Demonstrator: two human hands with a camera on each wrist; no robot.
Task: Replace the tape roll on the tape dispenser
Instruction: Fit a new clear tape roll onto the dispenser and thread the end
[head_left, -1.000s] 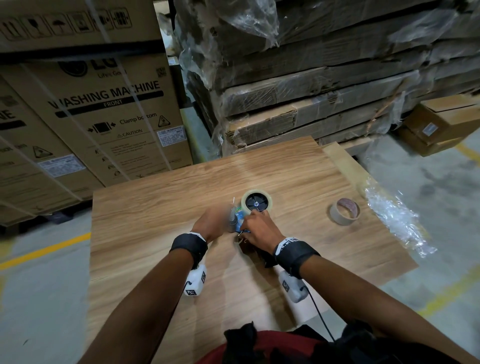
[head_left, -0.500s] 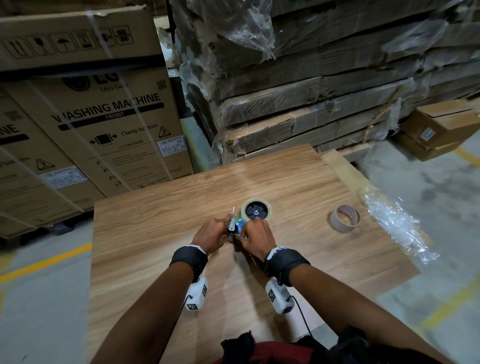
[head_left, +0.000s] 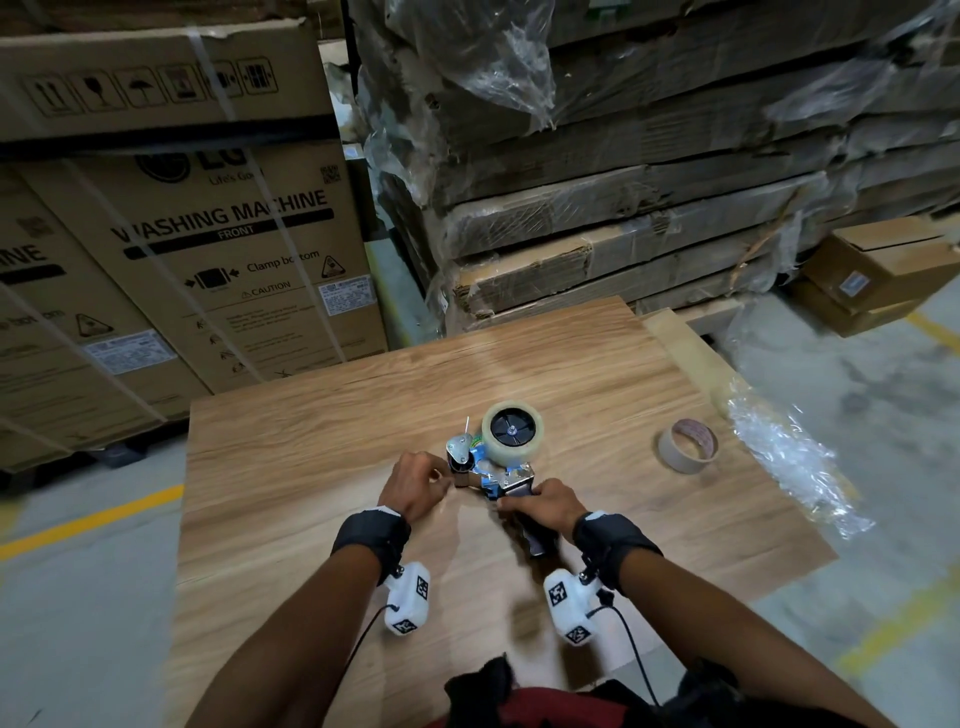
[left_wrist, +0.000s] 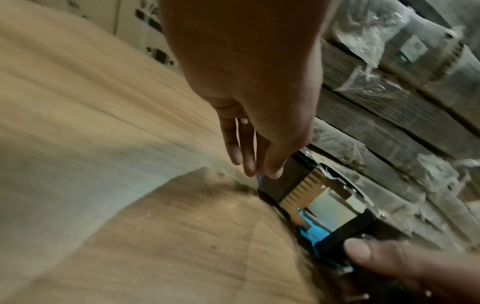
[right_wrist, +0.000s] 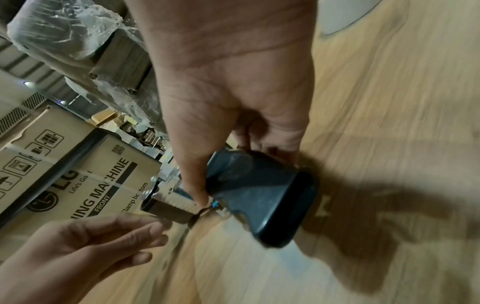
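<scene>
A tape dispenser lies on the wooden table with a clear tape roll seated on its black hub. My right hand grips the dark handle, with its thumb along the frame. My left hand is at the dispenser's front end, its fairly straight fingertips touching the black roller. Whether they hold a tape end does not show. In the right wrist view the left hand sits just below that roller.
An empty cardboard tape core stands on the table to the right. Crumpled clear plastic lies at the right edge. Washing machine cartons and wrapped stacked cartons stand behind the table.
My right hand has slid back from beside the tape roll to the handle, uncovering the dispenser's frame. The left hand stays at the front roller.
</scene>
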